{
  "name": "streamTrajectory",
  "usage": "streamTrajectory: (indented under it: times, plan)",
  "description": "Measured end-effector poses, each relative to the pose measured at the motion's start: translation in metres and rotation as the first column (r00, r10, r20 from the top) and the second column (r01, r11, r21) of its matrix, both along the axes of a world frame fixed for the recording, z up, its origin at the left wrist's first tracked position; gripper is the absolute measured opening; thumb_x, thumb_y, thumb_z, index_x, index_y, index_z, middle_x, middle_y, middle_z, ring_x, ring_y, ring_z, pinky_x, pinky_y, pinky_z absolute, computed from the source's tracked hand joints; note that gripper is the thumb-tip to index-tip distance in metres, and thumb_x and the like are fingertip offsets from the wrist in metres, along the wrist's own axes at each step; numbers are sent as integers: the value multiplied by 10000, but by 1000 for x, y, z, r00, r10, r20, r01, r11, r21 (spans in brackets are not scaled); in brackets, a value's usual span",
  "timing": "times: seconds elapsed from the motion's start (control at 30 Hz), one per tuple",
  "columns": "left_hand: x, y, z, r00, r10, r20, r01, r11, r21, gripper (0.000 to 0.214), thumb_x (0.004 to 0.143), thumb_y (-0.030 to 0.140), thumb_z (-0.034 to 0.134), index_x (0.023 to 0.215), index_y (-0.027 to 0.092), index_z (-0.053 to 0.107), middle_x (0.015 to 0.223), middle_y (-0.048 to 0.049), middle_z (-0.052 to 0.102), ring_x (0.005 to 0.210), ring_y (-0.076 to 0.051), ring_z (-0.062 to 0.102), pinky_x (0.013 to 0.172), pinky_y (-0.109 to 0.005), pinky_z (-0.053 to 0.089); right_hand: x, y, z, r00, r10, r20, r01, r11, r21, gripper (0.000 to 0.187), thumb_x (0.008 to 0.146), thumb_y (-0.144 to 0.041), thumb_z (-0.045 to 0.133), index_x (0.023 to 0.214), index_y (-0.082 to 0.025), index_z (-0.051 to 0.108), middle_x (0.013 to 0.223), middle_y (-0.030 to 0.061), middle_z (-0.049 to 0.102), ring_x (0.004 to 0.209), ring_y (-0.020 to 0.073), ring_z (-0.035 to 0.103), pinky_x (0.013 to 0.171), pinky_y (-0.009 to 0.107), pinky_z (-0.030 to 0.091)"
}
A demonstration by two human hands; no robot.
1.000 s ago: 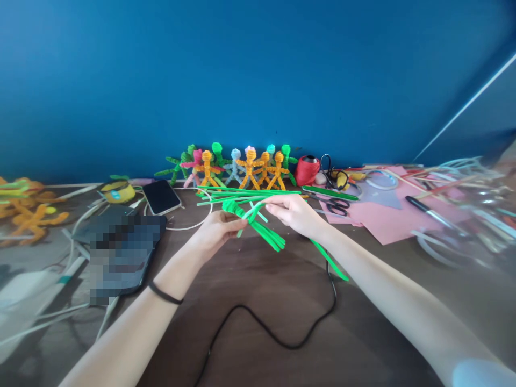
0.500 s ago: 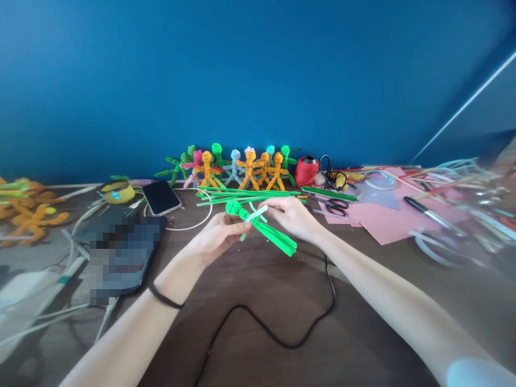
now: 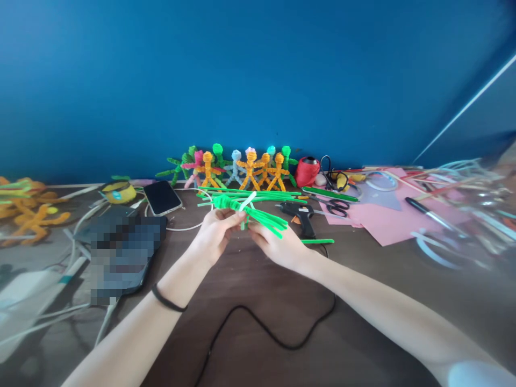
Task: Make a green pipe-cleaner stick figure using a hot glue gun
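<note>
Over the middle of the table, my left hand pinches a bright green pipe-cleaner figure just below its coiled upper part. Loose straight stems fan out from it to the right. A pale green pipe cleaner crosses the figure at the pinch, one end sticking up. My right hand is closed beneath the loose stems, against the figure's underside. Its fingertips are partly hidden there, at the lower part of the pale pipe cleaner.
Several finished pipe-cleaner figures stand along the blue wall. Green pipe cleaners lie before them. A black glue gun, scissors and pink paper are to the right. Phones and cables are at left; a black cord crosses the front.
My right hand has moved from above the figure, at the pale strip's end, to below the loose stems. The figure shifted slightly left, and the stems spread. The glue gun has come into view.
</note>
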State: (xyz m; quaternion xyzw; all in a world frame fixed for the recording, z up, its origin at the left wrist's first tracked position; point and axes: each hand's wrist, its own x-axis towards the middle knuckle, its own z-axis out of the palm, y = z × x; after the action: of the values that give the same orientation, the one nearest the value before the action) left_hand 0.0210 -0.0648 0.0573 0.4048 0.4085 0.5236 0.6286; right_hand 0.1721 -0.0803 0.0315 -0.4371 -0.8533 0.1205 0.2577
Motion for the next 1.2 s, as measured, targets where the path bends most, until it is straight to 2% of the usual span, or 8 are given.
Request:
streamTrajectory:
  times: [0.2, 0.37, 0.53, 0.8, 0.93, 1.03, 1.1, 1.2]
  plan:
    - [-3, 1, -6, 961, 114, -252, -91, 991, 99, 188, 545, 238, 753, 631, 125, 630, 578, 9, 580, 569, -106, 506, 555, -239, 383, -7, -14, 15, 979, -27, 202, 70, 976, -205, 281, 916, -312, 375, 1000, -170, 602, 746, 90, 670, 632, 211, 606, 543, 287, 330]
    - [-9, 2, -6, 836, 170, -521, -60, 973, 222, 159, 621, 258, 677, 538, 147, 599, 534, 8, 568, 558, -125, 491, 574, -261, 363, 2, -10, 25, 997, -35, 69, 48, 978, -202, 255, 899, -302, 422, 867, -196, 652, 691, 46, 648, 589, 148, 541, 565, 258, 293]
    - [-13, 4, -6, 777, 142, -613, 2, 974, 228, 199, 625, 275, 669, 484, 160, 587, 512, 0, 579, 543, -136, 491, 553, -261, 343, 15, 4, 29, 989, -21, -145, -13, 974, -225, 266, 883, -278, 439, 808, -170, 669, 697, 23, 640, 628, 120, 510, 619, 231, 328]
    - [-11, 4, -1, 899, -58, -435, 88, 995, 48, 111, 564, 203, 734, 606, 132, 659, 597, -29, 645, 578, -140, 547, 611, -274, 405, 30, 27, 23, 917, -24, -397, -110, 944, -313, 264, 843, -306, 474, 794, -135, 669, 751, 14, 618, 715, 133, 522, 680, 241, 363]
    - [-9, -1, 3, 957, -199, -211, 198, 980, -30, 150, 561, 192, 756, 668, 132, 670, 629, -28, 647, 585, -126, 551, 583, -261, 412, 28, 29, 17, 900, -25, -435, -173, 896, -410, 300, 834, -351, 478, 777, -126, 669, 676, 0, 571, 619, 108, 463, 590, 231, 338]
    - [-7, -2, 4, 971, -230, -72, 226, 972, -56, 147, 569, 193, 758, 672, 121, 683, 644, -39, 650, 588, -116, 558, 586, -254, 430, 23, 26, 9, 881, -5, -474, -249, 847, -471, 319, 831, -370, 478, 766, -112, 655, 578, -20, 490, 528, 86, 388, 498, 220, 292]
    - [-5, -2, 3, 978, -209, -17, 208, 976, -59, 130, 566, 184, 760, 635, 106, 683, 622, -45, 642, 595, -116, 567, 615, -255, 451, 19, 23, 3, 877, 36, -479, -276, 854, -441, 297, 833, -356, 489, 798, -111, 653, 567, -21, 483, 513, 87, 385, 478, 222, 290]
    - [0, -3, 1, 990, -129, 53, 132, 990, -53, 117, 556, 157, 761, 608, 101, 673, 609, -37, 632, 586, -107, 566, 636, -254, 465, 12, 18, -4, 904, 3, -428, -169, 922, -350, 292, 860, -357, 464, 873, -138, 657, 674, 20, 590, 600, 133, 507, 540, 248, 388]
